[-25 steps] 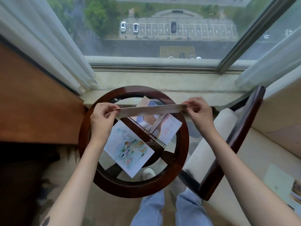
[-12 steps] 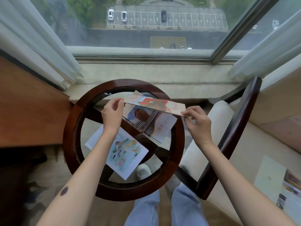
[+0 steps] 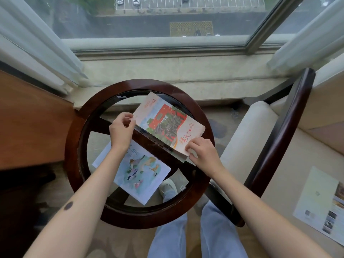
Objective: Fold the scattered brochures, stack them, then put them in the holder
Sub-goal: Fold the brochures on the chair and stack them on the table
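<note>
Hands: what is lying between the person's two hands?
In the head view, the red brochure, its ends pinched by the left hand and right hand.

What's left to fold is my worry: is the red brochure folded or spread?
Likely folded: the red brochure is one narrow panel with layered edges at its right end.

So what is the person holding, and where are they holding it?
The red brochure. The left hand pinches its left corner, and the right hand pinches its near corner.
</note>
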Demonstrator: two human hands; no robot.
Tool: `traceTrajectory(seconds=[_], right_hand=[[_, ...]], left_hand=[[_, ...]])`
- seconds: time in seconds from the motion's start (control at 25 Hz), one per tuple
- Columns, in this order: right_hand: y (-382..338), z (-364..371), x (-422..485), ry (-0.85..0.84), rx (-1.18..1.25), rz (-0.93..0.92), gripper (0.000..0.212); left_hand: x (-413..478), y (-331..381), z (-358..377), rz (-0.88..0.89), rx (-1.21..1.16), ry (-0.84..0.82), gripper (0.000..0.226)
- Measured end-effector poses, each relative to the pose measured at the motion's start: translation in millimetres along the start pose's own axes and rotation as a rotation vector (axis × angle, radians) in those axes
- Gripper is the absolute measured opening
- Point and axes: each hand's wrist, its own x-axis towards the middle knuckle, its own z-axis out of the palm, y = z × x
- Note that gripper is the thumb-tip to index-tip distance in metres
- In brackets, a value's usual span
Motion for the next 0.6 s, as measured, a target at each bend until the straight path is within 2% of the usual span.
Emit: traceTrajectory(seconds=[0.2, 0.28, 0.36, 0.52, 0.6], right_hand=[[3, 9, 6, -0.077, -0.02, -0.007, 0.024], [4, 6, 13, -0.043, 0.011, 0.014, 0.024], [3, 4, 23, 0.015, 0.009, 0.068, 0.027], [-1, 10, 36, -0.047, -0.075, 0.188, 0.051], [0, 13, 36, -0.033, -0.089, 0.197, 0.052]], left_hand=[[0, -6, 10, 0.031, 0.257, -0.078, 0.024], [-8, 1, 15, 0.097, 0.458, -0.065, 0.026], [-20, 11, 24, 0.212, 0.554, -0.072, 0.031], [-54, 18, 64, 0.663, 0.589, -0.332, 0.041], [-71, 12, 84, 0.705, 0.686, -0.49, 0.05]])
